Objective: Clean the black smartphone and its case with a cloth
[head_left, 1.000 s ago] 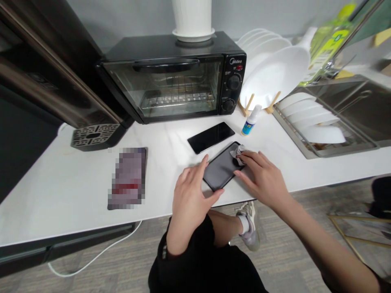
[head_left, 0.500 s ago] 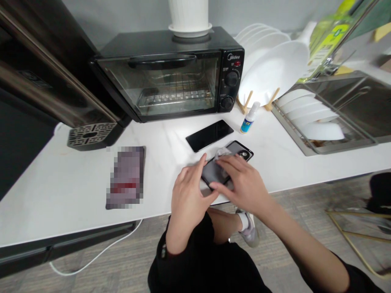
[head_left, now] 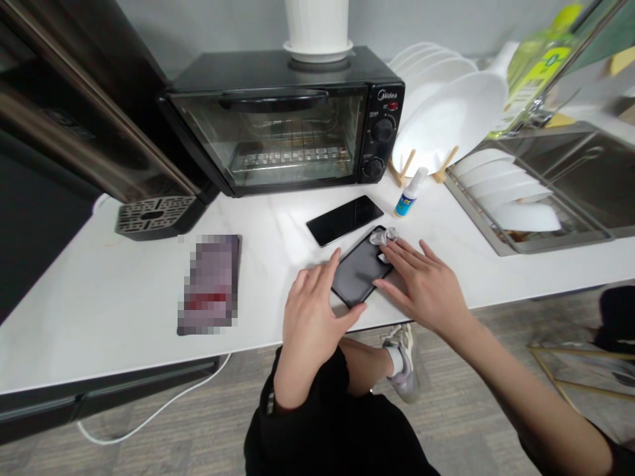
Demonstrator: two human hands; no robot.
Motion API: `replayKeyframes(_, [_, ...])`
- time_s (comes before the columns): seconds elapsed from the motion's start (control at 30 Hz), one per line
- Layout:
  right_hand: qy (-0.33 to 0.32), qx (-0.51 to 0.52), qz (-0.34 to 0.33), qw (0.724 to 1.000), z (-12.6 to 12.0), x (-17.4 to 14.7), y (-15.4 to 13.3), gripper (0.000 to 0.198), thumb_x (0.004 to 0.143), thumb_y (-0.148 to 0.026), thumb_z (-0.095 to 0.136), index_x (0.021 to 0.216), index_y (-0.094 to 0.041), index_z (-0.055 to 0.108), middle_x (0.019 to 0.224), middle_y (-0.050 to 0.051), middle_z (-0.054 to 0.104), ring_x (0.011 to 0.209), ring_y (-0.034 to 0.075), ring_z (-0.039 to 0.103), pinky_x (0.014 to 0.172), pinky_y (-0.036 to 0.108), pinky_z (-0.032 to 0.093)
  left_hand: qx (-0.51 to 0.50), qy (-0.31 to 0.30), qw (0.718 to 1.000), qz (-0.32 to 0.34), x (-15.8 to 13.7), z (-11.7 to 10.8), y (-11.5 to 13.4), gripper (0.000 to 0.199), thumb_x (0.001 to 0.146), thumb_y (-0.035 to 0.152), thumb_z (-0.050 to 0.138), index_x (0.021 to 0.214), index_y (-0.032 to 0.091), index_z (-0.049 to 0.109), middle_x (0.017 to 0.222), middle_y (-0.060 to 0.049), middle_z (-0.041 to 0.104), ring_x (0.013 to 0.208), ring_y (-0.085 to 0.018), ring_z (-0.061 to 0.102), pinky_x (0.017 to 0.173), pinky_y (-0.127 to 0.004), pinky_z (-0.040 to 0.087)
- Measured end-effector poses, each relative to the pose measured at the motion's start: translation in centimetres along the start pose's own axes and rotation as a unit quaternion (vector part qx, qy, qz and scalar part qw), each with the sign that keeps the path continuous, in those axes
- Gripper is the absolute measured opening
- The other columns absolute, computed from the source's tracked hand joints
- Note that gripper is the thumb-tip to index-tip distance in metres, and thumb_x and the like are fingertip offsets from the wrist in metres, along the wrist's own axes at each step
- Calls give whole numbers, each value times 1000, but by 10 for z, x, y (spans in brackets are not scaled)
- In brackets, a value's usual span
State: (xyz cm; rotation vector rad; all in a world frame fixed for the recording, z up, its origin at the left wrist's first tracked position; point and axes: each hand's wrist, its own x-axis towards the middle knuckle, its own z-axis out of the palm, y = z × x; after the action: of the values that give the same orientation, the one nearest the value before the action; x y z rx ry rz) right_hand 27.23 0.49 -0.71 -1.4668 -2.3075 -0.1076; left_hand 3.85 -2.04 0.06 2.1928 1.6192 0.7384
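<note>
Left hand (head_left: 310,307) pinches a grey phone (head_left: 353,276), spread right hand (head_left: 431,291) presses a wipe (head_left: 383,236) onto it, and the sink (head_left: 482,221) holds dishes (head_left: 526,217).

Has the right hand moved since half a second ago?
Yes: against the toaster oven, the right hand has moved rightward in the picture, toward the camera end of the grey phone.

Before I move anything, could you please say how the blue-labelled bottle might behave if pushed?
The bottle may tip easily, being tall and narrow. Its round body could then roll across the flat counter.
</note>
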Motion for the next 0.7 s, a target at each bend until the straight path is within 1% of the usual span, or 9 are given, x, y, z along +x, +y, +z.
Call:
replayKeyframes(0.07, [2,11,2,1000,3,8,-7,69,102,-62,52,147,-10,58,150,18,62,144,35,56,121,61,45,-3,3,1000,1,0,0,-1,92,86,41,80,163,28,32,136,-7,66,119,-31,56,107,-46,48])
replayKeyframes(0.13, [0,45,-8,999,6,13,-23,71,100,-65,53,142,-8,61,147,20,64,143,36,58,122,60,45,-7,8,1000,-2,0,-1,-2,91,86,37,79,163,27,32,137,-7,66,119,-30,56,107,-45,48])
replayKeyframes(0.2, [-25,106,-55,992,8,12,-44,72,98,-68,54,138,-10,64,145,19,67,140,34,60,123,56,45,-9,5,1000,-8,0,-1,-3,90,86,31,78,163,25,32,136,-8,66,118,-29,56,106,-44,49])
replayKeyframes(0.27, [-54,165,-103,979,8,5,-62,74,96,-71,55,138,-10,64,144,17,68,138,30,63,124,51,45,-6,3,1000,-18,-1,-1,-4,92,82,23,77,163,23,32,133,-8,67,115,-29,56,104,-43,50])
replayKeyframes(0.33, [-67,194,-123,971,6,-4,-70,75,96,-71,54,138,-10,63,144,15,68,137,27,64,123,47,47,-3,-1,1000,-22,-1,-1,-3,96,80,22,78,164,23,31,132,-8,68,113,-29,57,103,-43,50])
replayKeyframes(0.4, [-61,187,-123,973,2,-12,-66,68,99,-68,52,138,-12,63,143,13,70,136,25,65,122,49,48,-6,-1,1000,-15,-1,-1,-2,98,81,26,80,164,24,29,135,-8,67,115,-29,57,105,-43,49])
replayKeyframes(0.5, [-50,137,-127,981,-4,-19,-41,55,104,-59,50,138,-18,64,143,9,70,135,25,66,121,54,48,-7,-1,1000,-1,-1,0,-1,99,84,38,82,165,23,27,138,-8,67,117,-30,56,106,-44,48])
replayKeyframes(0.6, [-35,53,-96,993,-6,-16,-13,58,104,-57,51,146,-17,58,149,11,65,139,28,62,120,56,47,-10,4,1000,0,-1,0,-1,98,84,42,82,164,26,28,141,-7,67,117,-30,57,106,-45,48])
replayKeyframes(0.7, [-26,1,-54,998,-2,-3,3,66,104,-59,50,152,-14,52,152,14,61,144,32,57,124,61,41,-14,0,1000,1,-1,-1,-1,97,83,38,83,164,28,29,143,-6,66,118,-29,57,107,-44,48])
